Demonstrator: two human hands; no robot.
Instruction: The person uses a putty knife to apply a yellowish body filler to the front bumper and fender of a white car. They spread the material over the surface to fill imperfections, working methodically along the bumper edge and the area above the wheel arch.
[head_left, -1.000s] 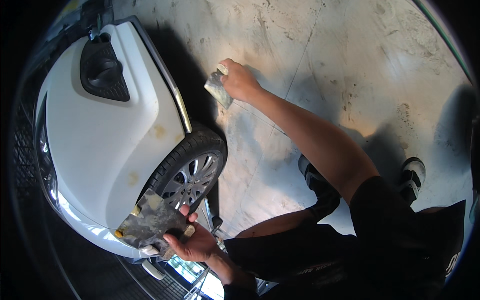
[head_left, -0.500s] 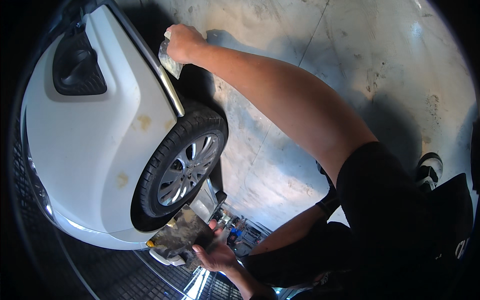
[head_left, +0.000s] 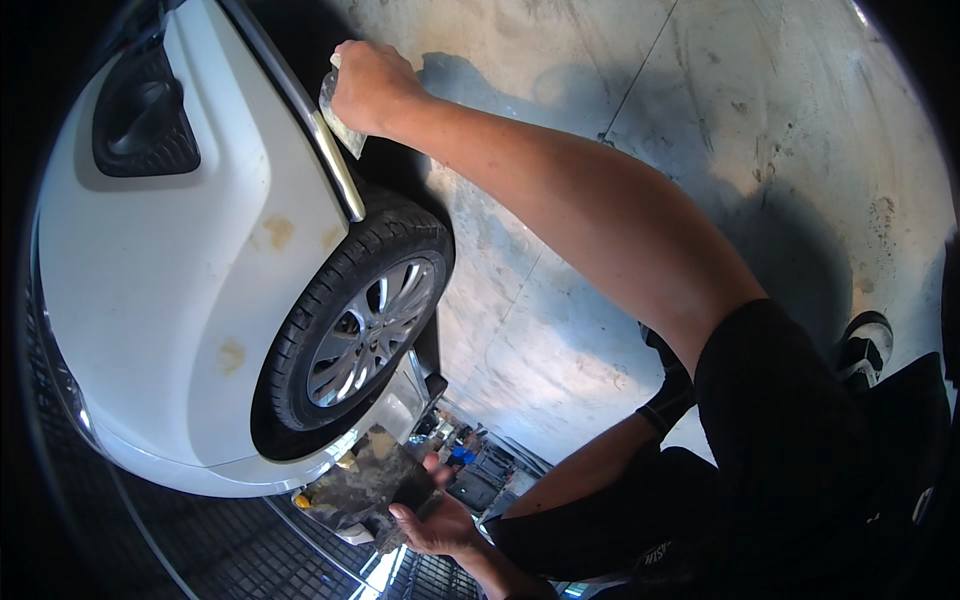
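Observation:
My right hand [head_left: 375, 90] reaches out at the top, fingers closed round a flat putty spreader [head_left: 347, 134] smeared with pale filler. It is beside the lower edge of a white car bumper [head_left: 130, 290]; I cannot tell whether they touch. Yellowish filler patches [head_left: 277, 233] mark the bumper near the wheel arch. Low in the view, my left hand [head_left: 438, 525] grips a dark, stained mixing board [head_left: 365, 485] by its edge, thumb on top. Cream lumps and a small yellow-orange dab [head_left: 301, 501] lie along the board's far edge.
The car's wheel [head_left: 365, 325] stands between my two hands. A dark fog-light recess [head_left: 150, 125] and a chrome strip [head_left: 338, 170] are on the bumper. My bent leg and black shoe [head_left: 866, 345] are over the stained grey floor [head_left: 520, 290]. Blurred workshop items [head_left: 475, 465] lie beyond.
The view has shifted slightly, so the car sits a little further left and up. Both hands keep their grips, and the right hand stays close to the bumper's lower edge.

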